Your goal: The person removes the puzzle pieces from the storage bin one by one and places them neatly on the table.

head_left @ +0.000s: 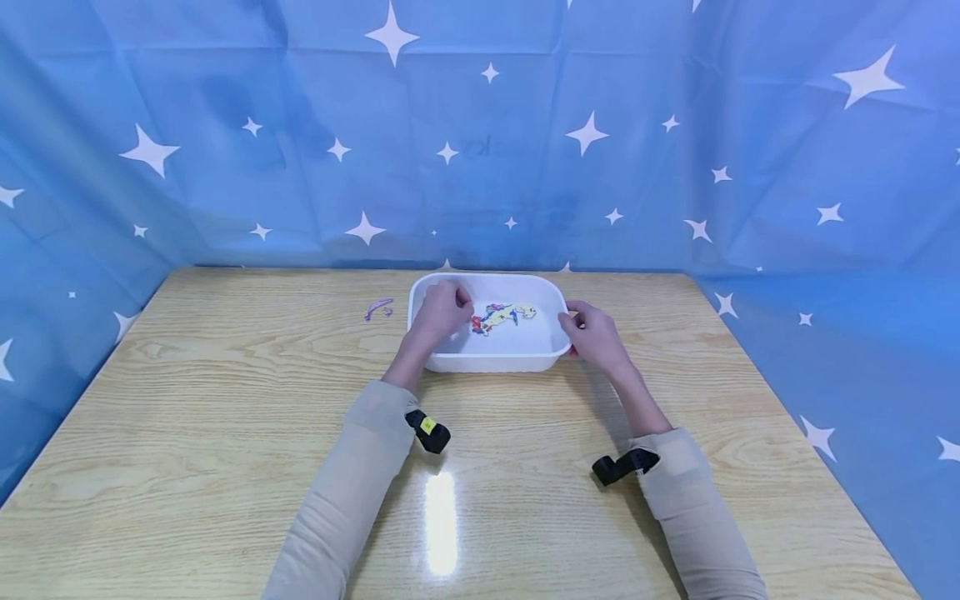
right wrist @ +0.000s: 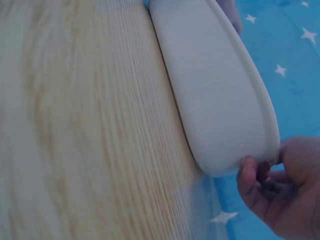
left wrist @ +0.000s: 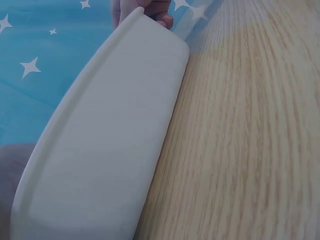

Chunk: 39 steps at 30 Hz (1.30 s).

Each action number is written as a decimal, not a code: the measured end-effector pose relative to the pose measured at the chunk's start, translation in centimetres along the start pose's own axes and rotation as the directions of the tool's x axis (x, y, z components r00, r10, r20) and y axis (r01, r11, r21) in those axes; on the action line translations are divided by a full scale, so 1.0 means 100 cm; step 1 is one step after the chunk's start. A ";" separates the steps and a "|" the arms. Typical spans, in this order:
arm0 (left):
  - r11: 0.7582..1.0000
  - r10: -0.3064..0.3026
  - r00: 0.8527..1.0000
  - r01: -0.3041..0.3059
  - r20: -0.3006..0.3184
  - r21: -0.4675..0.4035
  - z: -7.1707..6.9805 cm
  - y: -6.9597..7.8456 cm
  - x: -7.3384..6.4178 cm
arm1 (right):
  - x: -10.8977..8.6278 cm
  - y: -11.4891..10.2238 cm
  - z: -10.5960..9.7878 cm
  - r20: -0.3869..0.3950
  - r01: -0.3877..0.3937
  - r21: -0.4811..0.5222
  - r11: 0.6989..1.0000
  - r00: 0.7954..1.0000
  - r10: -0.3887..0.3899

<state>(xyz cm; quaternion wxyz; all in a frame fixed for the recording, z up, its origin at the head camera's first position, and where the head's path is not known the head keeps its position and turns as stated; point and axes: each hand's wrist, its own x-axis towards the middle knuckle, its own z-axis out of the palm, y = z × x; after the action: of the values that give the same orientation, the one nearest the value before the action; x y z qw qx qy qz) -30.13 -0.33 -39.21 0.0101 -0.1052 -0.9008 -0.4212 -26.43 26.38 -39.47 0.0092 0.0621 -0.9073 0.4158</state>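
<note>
A white plastic basin point(head_left: 495, 362) stands near the table's back edge. On its floor lies a pile of small flat pieces point(head_left: 504, 317), pale yellow, red and blue, too small to identify. My left hand point(head_left: 444, 310) reaches over the basin's left side, fingers bent, close to the red part of the pile. Whether it pinches a piece is hidden; in the left wrist view the basin's outer wall point(left wrist: 105, 125) blocks it. My right hand point(head_left: 591, 333) grips the basin's right end, thumb at the rim and fingers beneath, as the right wrist view also shows point(right wrist: 290, 187).
Small purple pieces point(head_left: 378, 308) lie on the wooden table point(head_left: 225, 433) left of the basin. A blue curtain with white stars point(head_left: 480, 192) hangs close behind the table and along its sides. Black wrist cameras point(head_left: 429, 432) sit on both sleeves.
</note>
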 end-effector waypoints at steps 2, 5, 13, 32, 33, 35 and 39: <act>1.000 0.001 1.000 -0.001 0.000 -0.008 0.000 0.000 -0.001 | 0.000 0.000 0.000 -0.001 0.000 0.001 1.000 1.000 0.000; 0.999 0.003 1.000 -0.003 0.001 -0.032 -0.001 0.000 -0.001 | 0.000 -0.001 0.000 0.000 -0.005 0.003 1.000 1.000 0.005; 0.990 0.054 0.998 -0.055 -0.009 -0.130 -0.003 0.000 -0.003 | -0.001 -0.003 0.000 0.001 -0.006 -0.004 1.000 1.000 0.006; 0.976 0.135 0.987 -0.148 -0.091 -0.162 -0.034 0.005 -0.021 | -0.001 0.001 0.001 -0.005 0.006 -0.010 1.000 1.000 -0.006; 0.974 0.138 0.985 -0.153 -0.100 -0.166 -0.036 0.005 -0.022 | -0.001 0.000 0.001 -0.005 0.007 -0.007 1.000 1.000 -0.007; 0.972 0.145 0.982 -0.164 -0.121 -0.168 -0.038 0.003 -0.023 | -0.001 0.000 0.001 -0.005 0.008 -0.003 1.000 1.000 -0.008; 0.968 0.156 0.975 -0.182 -0.159 -0.170 -0.044 -0.001 -0.025 | -0.001 0.001 0.001 -0.006 0.008 -0.001 1.000 1.000 -0.008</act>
<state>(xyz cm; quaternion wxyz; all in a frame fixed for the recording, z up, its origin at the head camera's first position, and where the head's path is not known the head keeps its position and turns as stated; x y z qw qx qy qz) -27.99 -4.18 -36.71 0.1013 -0.1516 -0.8427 -0.5066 -26.34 26.31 -39.61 0.0136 0.0647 -0.9072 0.4156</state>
